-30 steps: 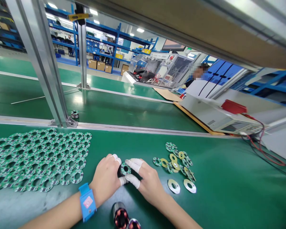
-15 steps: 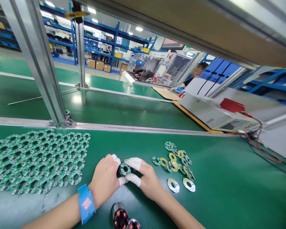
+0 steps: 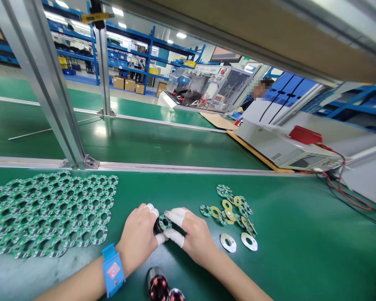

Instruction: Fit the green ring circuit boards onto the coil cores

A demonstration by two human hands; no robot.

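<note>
My left hand (image 3: 138, 238) and my right hand (image 3: 192, 236) meet over a small black cylindrical part (image 3: 161, 225) standing on the green bench mat (image 3: 285, 251). A green ring-shaped circuit board (image 3: 164, 221) sits on top of the part. Both hands grip the part, with white finger cots on the fingertips pressing around the ring. A blue strap (image 3: 113, 269) is on my left wrist. Two more cylindrical parts with copper windings (image 3: 158, 286) lie near the bottom edge, between my forearms.
A large panel of joined green ring boards (image 3: 47, 213) lies left. Loose green and yellow rings (image 3: 232, 207) and two silver washers (image 3: 238, 242) lie right. Beyond the rail run a conveyor belt (image 3: 163, 146), a white instrument (image 3: 285, 150) with red leads, and a seated person (image 3: 260, 92).
The hands stay on the black part with only slight finger shifts. The small part on the conveyor beside the post moved left and is gone from view.
</note>
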